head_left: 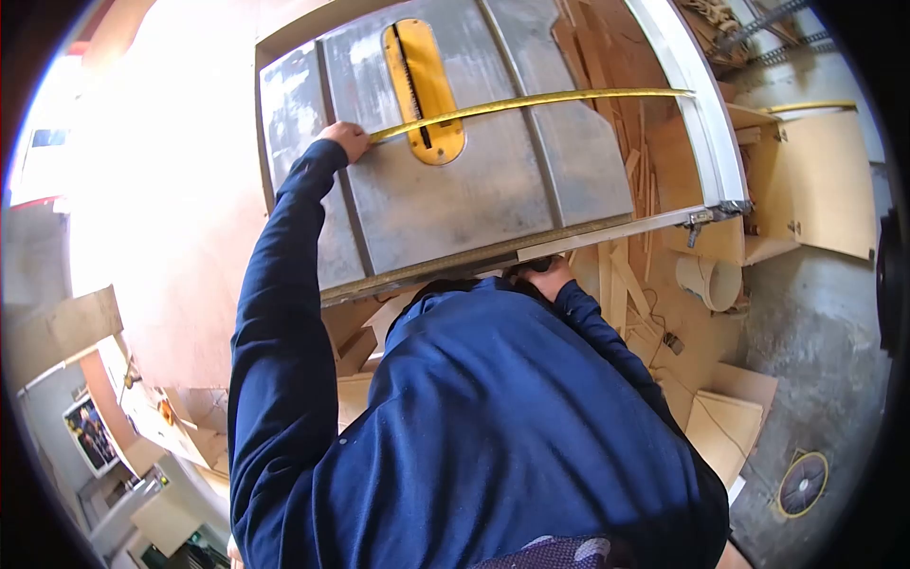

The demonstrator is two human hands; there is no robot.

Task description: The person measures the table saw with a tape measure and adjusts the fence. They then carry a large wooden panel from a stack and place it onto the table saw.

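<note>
My left hand (349,139) is closed on the near end of a yellow tape measure (531,99), low over the left part of the grey metal table saw top (455,194). The tape's blade runs rightward across the yellow throat plate (414,81), which has a dark slot, and reaches the long pale saw fence (697,104). Down at the front edge, close to my body, my right hand (550,278) has its fingers curled round a dark rounded knob (538,264) beneath the front rail (616,233). My sleeve and the rail hide part of that hand.
A fence clamp (699,226) sits on the rail at right. Wood offcuts (626,284) lie below, beside a white bucket (709,283). An open cabinet door (831,185) stands further right. A broad pale wooden board (180,237) adjoins the saw on the left.
</note>
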